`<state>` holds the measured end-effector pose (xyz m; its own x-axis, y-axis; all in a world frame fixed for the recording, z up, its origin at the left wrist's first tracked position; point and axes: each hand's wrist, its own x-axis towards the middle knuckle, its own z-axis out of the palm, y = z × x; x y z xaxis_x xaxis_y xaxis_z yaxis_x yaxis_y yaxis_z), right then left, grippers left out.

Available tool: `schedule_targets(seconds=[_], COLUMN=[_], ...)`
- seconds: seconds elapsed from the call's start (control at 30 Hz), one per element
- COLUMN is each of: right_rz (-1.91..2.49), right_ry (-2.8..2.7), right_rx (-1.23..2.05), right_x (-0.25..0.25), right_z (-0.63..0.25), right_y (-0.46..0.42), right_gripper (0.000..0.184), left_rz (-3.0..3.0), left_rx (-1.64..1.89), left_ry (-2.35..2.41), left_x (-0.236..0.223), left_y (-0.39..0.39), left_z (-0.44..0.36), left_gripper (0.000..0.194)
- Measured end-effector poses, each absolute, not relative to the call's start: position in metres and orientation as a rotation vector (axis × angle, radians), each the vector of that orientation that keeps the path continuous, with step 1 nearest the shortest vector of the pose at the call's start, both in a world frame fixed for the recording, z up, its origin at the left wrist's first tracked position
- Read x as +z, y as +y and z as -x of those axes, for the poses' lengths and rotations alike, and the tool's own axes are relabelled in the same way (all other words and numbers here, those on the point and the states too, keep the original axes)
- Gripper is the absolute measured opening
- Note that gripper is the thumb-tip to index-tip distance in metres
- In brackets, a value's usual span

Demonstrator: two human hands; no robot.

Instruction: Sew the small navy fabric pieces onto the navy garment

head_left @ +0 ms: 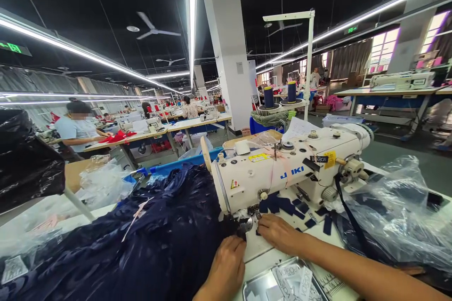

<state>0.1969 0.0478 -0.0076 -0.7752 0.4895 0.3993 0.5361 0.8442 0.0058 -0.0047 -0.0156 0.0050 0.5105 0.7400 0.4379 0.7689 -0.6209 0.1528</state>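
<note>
A white sewing machine [254, 174] with blue lettering stands before me. My left hand [228, 261] is closed at the edge of a heap of dark navy fabric [165, 240], just in front of the presser foot [250, 222]. My right hand [277, 233] is on the bed right of the needle area, fingers pinched together; whatever they hold is hidden. Small navy fabric pieces [278, 203] lie scattered on the bed beyond that hand. Below it, a metal tray [249, 287] holds printed white labels [290, 282].
Clear plastic bags [395, 202] lie on the table's right side. A black bag [30, 160] bulges at far left. Two navy thread cones [291, 92] sit on a stand behind the machine. Across the aisle, a person [76, 127] handles red fabric [118, 136] at another table.
</note>
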Motion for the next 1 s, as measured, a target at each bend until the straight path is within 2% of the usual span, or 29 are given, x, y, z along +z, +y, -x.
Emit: schedule_targets(seconds=[0.2,0.3,0.47,0.63,0.77,0.87,1.0], right_rz=[0.856,0.900,1.005,1.119,1.177,1.262,1.246], right_ry=[-2.720,-2.680,-2.579,-2.581,-2.632,-2.578,-2.563], right_rx=[-0.381,-0.337,-0.265,-0.261,-0.055,0.200,0.319], right_x=[-0.006,-0.008,-0.012,-0.013,-0.007,-0.003,-0.002], right_z=[-0.182,-0.169,-0.158,-0.160,-0.156,-0.149,-0.143], right_y=[0.046,0.050,0.055,0.050,0.046,0.048,0.054], right_gripper=[0.017,0.018,0.005,0.010,0.021,0.020,0.018], left_rz=[2.688,2.673,2.654,2.645,2.636,2.628,2.633], left_rx=[-0.549,-0.509,-0.435,-0.395,-0.383,-0.370,-0.358], left_ry=[-1.322,-1.290,-1.262,-1.256,-1.257,-1.262,-1.271], left_x=[0.004,0.003,-0.006,-0.012,-0.010,-0.007,-0.004], left_y=[-0.015,-0.017,-0.016,-0.015,-0.017,-0.019,-0.020], left_z=[0.003,0.005,0.009,0.009,0.008,0.007,0.007], left_gripper=[0.039,0.039,0.034,0.034,0.039,0.037,0.035])
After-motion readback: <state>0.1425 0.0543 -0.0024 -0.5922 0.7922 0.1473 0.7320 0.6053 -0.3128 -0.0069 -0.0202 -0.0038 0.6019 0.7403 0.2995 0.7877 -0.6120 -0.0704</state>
